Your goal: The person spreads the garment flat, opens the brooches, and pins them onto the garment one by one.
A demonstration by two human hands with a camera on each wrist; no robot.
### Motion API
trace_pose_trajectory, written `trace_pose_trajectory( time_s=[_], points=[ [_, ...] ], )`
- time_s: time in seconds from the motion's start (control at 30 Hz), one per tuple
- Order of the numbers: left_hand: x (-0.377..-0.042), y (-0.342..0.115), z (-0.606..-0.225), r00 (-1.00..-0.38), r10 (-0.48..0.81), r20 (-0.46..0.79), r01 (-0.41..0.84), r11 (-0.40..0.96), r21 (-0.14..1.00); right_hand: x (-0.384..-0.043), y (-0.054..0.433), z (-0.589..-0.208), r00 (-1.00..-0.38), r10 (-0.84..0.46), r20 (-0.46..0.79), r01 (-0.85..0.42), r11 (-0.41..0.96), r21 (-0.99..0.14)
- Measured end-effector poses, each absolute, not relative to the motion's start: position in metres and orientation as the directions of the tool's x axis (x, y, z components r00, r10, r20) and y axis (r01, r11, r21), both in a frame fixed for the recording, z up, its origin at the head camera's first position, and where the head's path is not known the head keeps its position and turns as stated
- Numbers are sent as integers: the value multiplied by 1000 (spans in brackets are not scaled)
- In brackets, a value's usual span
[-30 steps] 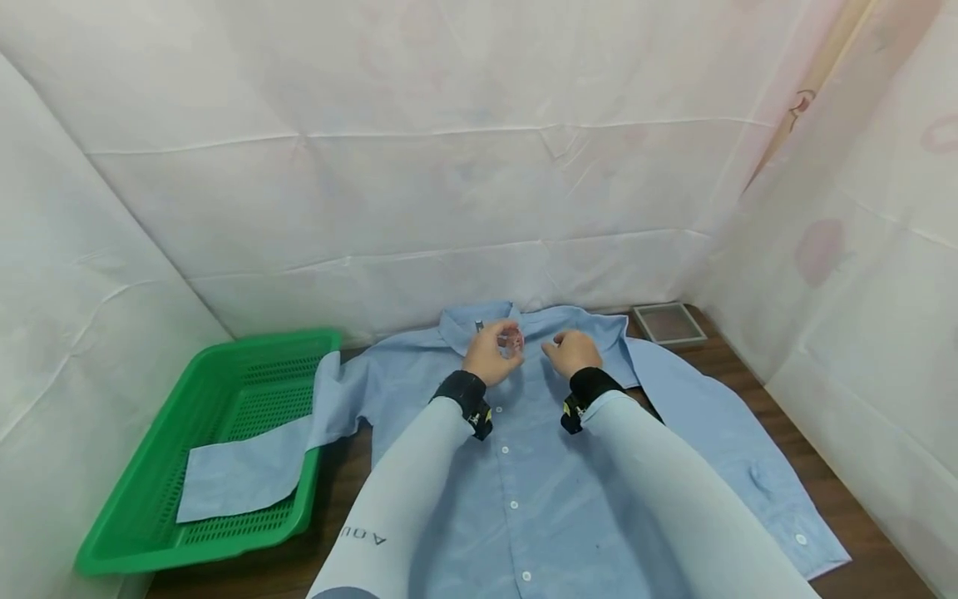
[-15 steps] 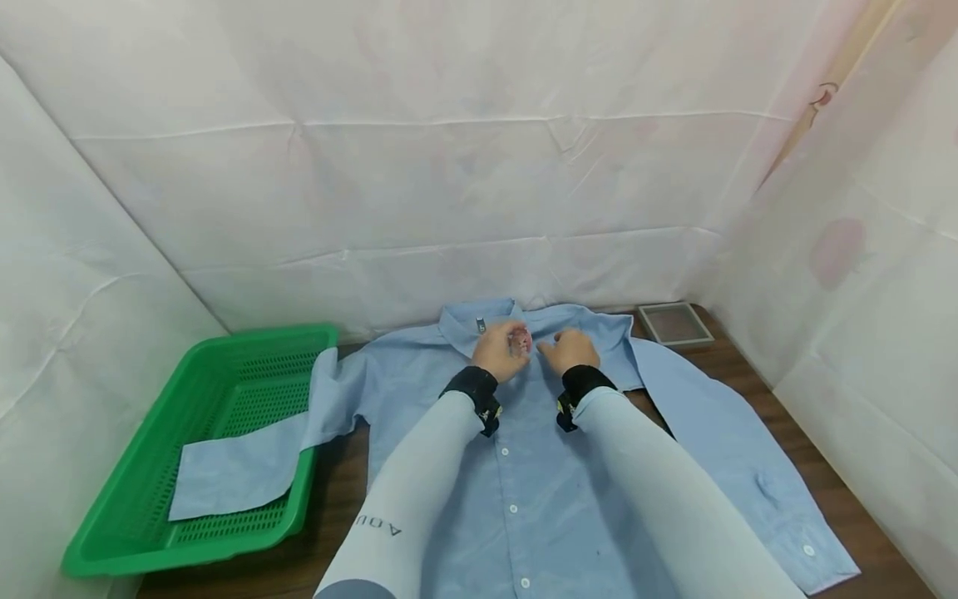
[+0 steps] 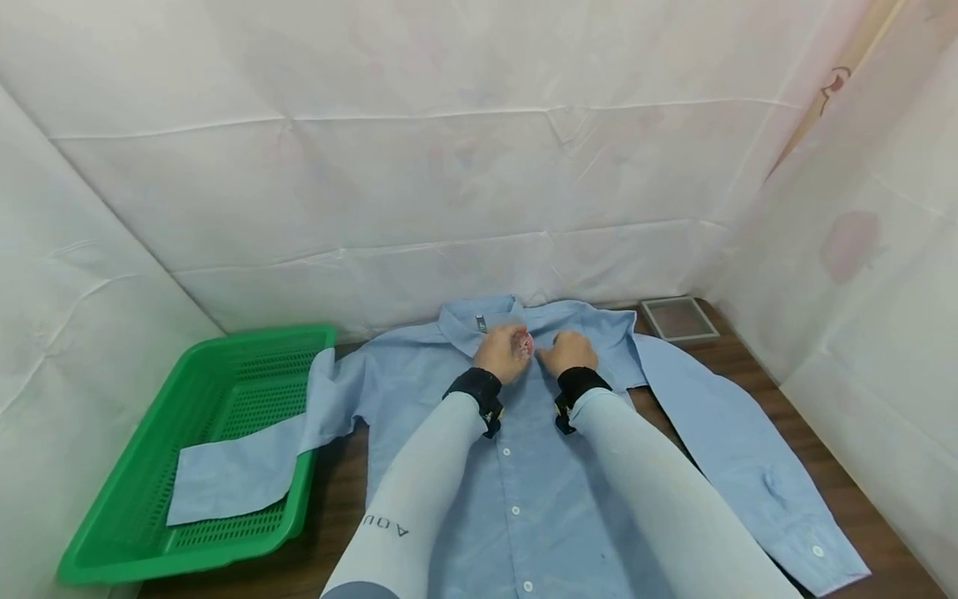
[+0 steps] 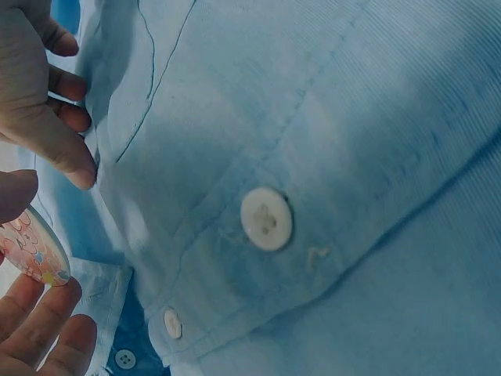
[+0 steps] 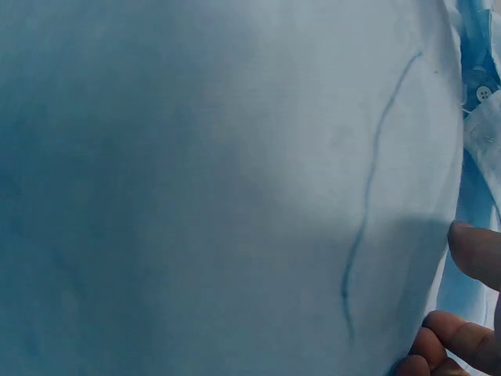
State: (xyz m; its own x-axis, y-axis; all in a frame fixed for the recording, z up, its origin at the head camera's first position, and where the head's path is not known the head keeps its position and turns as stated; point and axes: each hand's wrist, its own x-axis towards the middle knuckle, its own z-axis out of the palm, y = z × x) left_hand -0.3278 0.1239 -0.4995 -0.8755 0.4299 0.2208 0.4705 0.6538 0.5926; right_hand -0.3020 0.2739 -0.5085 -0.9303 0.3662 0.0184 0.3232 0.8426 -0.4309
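Note:
A light blue button-up shirt [image 3: 456,466] lies spread front up. Just below its collar my left hand [image 3: 503,353] holds a small round pinkish piece [image 3: 522,344]. In the left wrist view this patterned disc [image 4: 35,249] has a clear-looking edge and sits between the thumb and fingertips; its exact kind cannot be told. Close beside it on the right is my right hand [image 3: 570,353], its thumb apart from its loosely bent fingers. The right wrist view has its fingertips [image 5: 454,325] right by the shirt cloth [image 5: 258,188]. White buttons [image 4: 266,219] run down the shirt front.
A green plastic basket [image 3: 75,545] stands at the left, with one shirt sleeve [image 3: 232,478] draped into it. A flat grey-framed square box [image 3: 679,319] sits at the back right corner of the brown wooden table [image 3: 898,532]. White sheeting [image 3: 419,183] hangs behind and on both sides.
My left hand has moved slightly right with the round piece, and its disc has turned. The right hand has come slightly left, so the hands are closer together. The head view has shifted slightly.

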Motion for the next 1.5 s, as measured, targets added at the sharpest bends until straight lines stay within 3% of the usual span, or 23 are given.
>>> trace_pose_trajectory(
  time_s=[0.33, 1.07, 1.5],
  points=[
    [-329, 131, -503, -886, 417, 203, 450, 668, 593, -303, 272, -513, -923, 384, -13, 340, 798, -497],
    [-327, 136, -506, -896, 416, 155, 417, 667, 617, -303, 270, -518, -905, 425, -31, 384, 783, -489],
    [-333, 137, -519, -887, 421, 187, 436, 634, 639, -303, 275, -520, -933, 361, 8, 289, 760, -582]
  ],
)
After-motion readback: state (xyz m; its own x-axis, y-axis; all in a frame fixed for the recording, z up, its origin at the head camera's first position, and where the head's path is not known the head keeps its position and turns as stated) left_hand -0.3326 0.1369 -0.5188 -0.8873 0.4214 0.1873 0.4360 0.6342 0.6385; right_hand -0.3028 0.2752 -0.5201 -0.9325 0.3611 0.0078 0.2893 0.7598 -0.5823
